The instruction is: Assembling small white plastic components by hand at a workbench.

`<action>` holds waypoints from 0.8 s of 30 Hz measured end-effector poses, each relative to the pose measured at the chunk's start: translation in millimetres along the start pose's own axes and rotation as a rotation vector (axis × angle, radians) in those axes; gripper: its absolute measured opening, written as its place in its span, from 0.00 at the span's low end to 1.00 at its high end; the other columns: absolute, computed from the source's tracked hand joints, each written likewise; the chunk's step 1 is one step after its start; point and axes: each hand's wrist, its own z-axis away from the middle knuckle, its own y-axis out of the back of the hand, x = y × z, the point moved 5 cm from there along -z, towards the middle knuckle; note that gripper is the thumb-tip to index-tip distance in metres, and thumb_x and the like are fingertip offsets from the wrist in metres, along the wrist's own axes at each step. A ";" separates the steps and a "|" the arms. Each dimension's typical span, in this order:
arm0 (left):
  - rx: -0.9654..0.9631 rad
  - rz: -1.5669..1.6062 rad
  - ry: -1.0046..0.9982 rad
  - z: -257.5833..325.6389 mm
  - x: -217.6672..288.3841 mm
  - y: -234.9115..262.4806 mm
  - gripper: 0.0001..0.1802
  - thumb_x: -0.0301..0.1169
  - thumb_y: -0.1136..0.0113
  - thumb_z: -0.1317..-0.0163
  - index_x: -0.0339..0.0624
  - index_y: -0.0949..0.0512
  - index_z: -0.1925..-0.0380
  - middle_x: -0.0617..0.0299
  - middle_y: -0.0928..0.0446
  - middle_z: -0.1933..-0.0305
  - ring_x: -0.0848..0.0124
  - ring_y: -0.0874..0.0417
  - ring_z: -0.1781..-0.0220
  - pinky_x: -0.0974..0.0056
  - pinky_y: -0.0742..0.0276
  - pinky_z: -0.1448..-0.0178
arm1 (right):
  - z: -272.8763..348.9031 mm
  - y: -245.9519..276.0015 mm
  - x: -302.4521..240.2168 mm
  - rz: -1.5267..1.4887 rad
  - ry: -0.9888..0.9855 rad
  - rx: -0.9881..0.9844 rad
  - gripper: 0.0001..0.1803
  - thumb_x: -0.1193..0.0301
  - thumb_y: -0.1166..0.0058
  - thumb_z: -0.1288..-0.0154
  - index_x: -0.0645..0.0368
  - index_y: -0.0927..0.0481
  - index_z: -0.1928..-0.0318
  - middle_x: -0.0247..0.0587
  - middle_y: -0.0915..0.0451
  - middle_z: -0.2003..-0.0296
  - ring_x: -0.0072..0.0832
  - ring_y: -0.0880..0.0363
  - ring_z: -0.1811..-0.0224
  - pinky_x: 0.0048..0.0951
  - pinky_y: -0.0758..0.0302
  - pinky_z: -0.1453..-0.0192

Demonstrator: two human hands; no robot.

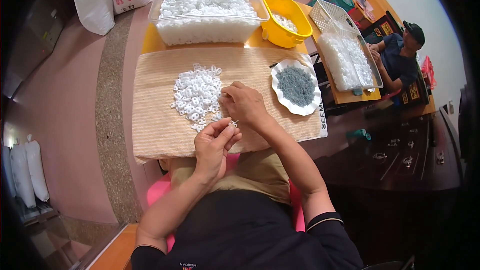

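Left hand (pixel 214 145): thumb and finger clamped on small white piece (pixel 233 124).
Right hand (pixel 243 102): 1 o'clock from left hand; cannot tell grip.
White pile (pixel 196 92): 11 o'clock.
Scalloped plate (pixel 302 110): 2 o'clock.

A black short-sleeved shirt (pixel 235 227) is showing pale-striped cuffs (pixel 324 220) and small print (pixel 188 266) on its front. Beyond the shirt, creased khaki trousers (pixel 262 180) are showing.

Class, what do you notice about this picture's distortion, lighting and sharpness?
Head view: fisheye bending bows the speckled floor strip, corners black; head view: upper-right wall bright, dark brown surface dim; head view: small piece in the left hand lacks clear detail.
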 end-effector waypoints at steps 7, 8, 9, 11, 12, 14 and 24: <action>-0.002 0.003 -0.006 0.9 2.2 -2.1 0.11 0.20 0.42 0.39 0.33 0.24 0.56 0.58 0.21 0.62 0.71 0.18 0.62 0.67 0.17 0.54 | -0.8 -0.9 2.0 0.013 -0.038 -0.016 0.08 0.67 0.40 0.45 0.58 0.19 0.68 0.42 0.21 0.69 0.41 0.19 0.67 0.37 0.24 0.63; -0.004 0.005 -0.007 0.6 2.2 -2.8 0.11 0.20 0.42 0.39 0.33 0.24 0.56 0.58 0.21 0.62 0.71 0.18 0.62 0.67 0.17 0.54 | 0.2 1.1 3.2 0.015 -0.037 -0.016 0.08 0.67 0.40 0.45 0.58 0.19 0.68 0.42 0.21 0.69 0.41 0.19 0.67 0.37 0.24 0.63; 0.002 0.002 -0.007 0.4 2.2 -3.0 0.11 0.20 0.42 0.39 0.33 0.24 0.56 0.58 0.21 0.62 0.71 0.18 0.62 0.67 0.17 0.54 | 2.0 4.6 5.9 -0.065 -0.054 -0.013 0.08 0.68 0.39 0.45 0.60 0.19 0.69 0.43 0.20 0.71 0.38 0.19 0.70 0.34 0.24 0.64; 0.007 -0.002 -0.007 0.6 2.8 -1.9 0.11 0.20 0.42 0.39 0.33 0.24 0.56 0.58 0.21 0.62 0.71 0.18 0.62 0.67 0.17 0.54 | 5.6 10.0 11.0 -0.145 -0.070 -0.010 0.08 0.69 0.39 0.46 0.61 0.20 0.70 0.44 0.20 0.72 0.34 0.19 0.72 0.32 0.24 0.66; 0.005 -0.006 -0.005 0.6 3.0 -1.5 0.11 0.20 0.42 0.39 0.33 0.24 0.56 0.58 0.21 0.62 0.71 0.18 0.62 0.67 0.17 0.54 | 8.0 10.6 17.0 -0.243 -0.128 -0.044 0.08 0.71 0.40 0.45 0.63 0.20 0.70 0.42 0.21 0.74 0.29 0.20 0.73 0.29 0.24 0.68; -0.003 -0.009 0.002 1.4 1.9 -3.0 0.11 0.20 0.41 0.39 0.33 0.24 0.55 0.58 0.21 0.62 0.71 0.18 0.62 0.67 0.17 0.54 | 15.4 13.6 29.4 -0.335 -0.189 -0.073 0.07 0.72 0.40 0.44 0.65 0.21 0.69 0.39 0.21 0.76 0.23 0.22 0.75 0.25 0.25 0.69; 0.028 -0.044 0.017 0.4 -1.0 -0.9 0.11 0.20 0.41 0.39 0.32 0.24 0.56 0.58 0.22 0.62 0.71 0.18 0.62 0.67 0.17 0.55 | 51.8 22.4 37.7 -0.973 -0.389 -0.158 0.13 0.77 0.43 0.38 0.67 0.23 0.53 0.32 0.23 0.70 0.17 0.23 0.72 0.19 0.25 0.68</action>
